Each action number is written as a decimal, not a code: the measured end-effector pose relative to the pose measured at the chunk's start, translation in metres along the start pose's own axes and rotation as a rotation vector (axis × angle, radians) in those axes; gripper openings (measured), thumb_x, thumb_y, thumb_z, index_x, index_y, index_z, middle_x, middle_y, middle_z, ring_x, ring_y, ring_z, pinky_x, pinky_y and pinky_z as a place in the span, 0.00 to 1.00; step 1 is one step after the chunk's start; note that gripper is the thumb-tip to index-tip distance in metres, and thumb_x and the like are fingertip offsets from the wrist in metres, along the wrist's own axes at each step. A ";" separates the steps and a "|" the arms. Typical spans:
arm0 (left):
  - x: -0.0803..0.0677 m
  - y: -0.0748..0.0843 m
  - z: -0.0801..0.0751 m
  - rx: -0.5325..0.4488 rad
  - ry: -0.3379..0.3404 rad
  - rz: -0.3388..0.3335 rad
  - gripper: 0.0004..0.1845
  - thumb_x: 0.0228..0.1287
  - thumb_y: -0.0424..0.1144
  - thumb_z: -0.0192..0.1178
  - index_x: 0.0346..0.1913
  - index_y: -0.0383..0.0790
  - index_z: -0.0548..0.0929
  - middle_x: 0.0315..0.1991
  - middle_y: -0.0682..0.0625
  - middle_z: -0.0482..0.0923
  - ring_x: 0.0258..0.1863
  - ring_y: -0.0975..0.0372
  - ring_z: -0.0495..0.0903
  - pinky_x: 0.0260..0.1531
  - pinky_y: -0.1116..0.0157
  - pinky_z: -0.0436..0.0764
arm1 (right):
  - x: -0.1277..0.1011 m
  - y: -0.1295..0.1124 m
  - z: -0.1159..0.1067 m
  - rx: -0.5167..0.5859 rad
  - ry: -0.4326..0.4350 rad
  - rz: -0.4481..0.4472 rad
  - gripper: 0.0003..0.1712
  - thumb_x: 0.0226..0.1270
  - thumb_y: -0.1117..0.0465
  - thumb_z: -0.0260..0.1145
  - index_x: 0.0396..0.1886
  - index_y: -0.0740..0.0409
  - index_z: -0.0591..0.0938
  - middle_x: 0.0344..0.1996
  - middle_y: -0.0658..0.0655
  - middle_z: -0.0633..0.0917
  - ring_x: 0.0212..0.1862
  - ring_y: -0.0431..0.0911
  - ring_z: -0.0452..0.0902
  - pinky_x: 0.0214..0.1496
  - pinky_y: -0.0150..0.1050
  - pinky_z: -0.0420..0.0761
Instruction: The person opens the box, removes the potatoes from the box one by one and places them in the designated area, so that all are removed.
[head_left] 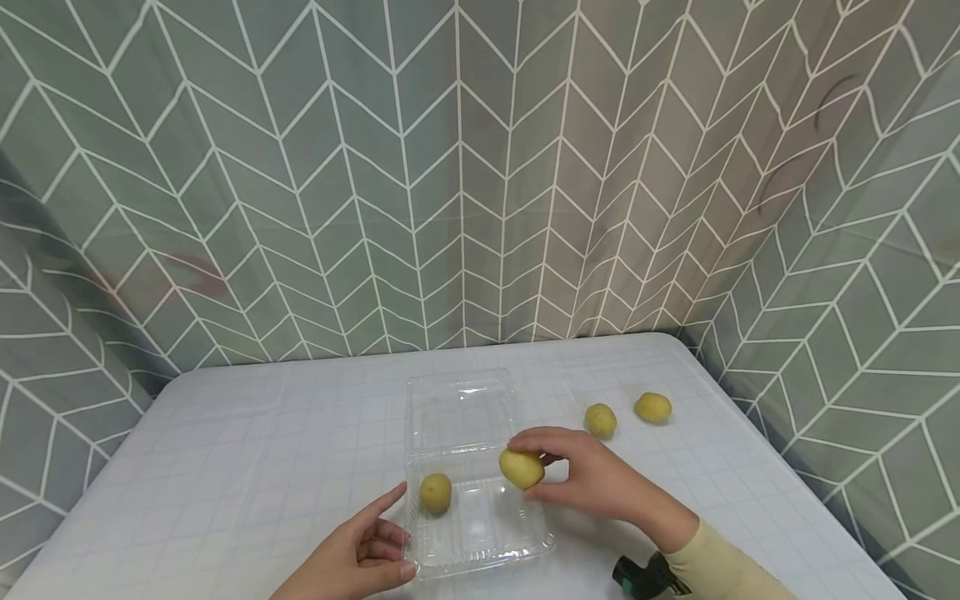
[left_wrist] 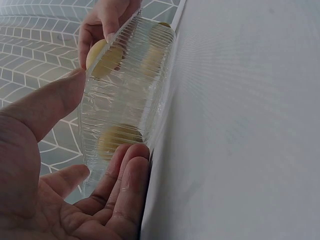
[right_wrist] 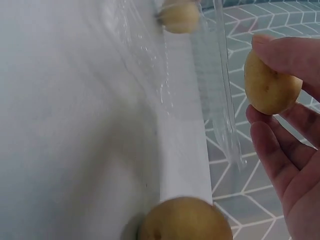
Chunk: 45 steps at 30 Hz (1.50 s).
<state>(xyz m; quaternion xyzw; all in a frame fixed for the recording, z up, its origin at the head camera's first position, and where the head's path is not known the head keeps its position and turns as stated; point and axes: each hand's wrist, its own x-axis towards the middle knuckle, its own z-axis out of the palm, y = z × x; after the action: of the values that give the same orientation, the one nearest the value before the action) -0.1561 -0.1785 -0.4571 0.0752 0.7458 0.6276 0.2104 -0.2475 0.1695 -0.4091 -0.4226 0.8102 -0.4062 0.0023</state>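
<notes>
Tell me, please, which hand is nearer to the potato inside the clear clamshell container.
Left. The left hand is beside that potato, just outside the container; the right hand, farther right, holds another potato.

Hands, two: one left hand (head_left: 358, 552), one right hand (head_left: 581, 473). Potatoes, four: one held potato (head_left: 521, 468) in the right hand; one boxed potato (head_left: 435, 494) just beside the left hand; one near loose potato (head_left: 600, 420) and one far loose potato (head_left: 653, 408), both beyond the right hand. Clear container (head_left: 483, 557), one, between the hands, with one lid (head_left: 459, 410) beyond the left hand. Sleeve (head_left: 723, 565), one, behind the right hand. Table (head_left: 255, 467), one, beneath both hands.
</notes>
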 end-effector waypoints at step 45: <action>0.001 0.001 0.001 0.005 0.000 -0.001 0.50 0.61 0.39 0.71 0.78 0.33 0.50 0.46 0.44 0.76 0.45 0.53 0.78 0.42 0.68 0.81 | -0.079 0.033 -0.058 -0.170 0.244 0.231 0.30 0.56 0.58 0.78 0.59 0.52 0.81 0.54 0.49 0.82 0.46 0.41 0.81 0.45 0.43 0.83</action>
<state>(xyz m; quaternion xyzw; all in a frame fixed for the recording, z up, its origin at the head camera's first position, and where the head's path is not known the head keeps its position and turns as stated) -0.1562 -0.1770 -0.4564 0.0753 0.7473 0.6258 0.2103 -0.2393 0.2720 -0.4183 -0.2730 0.8789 -0.3817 -0.0852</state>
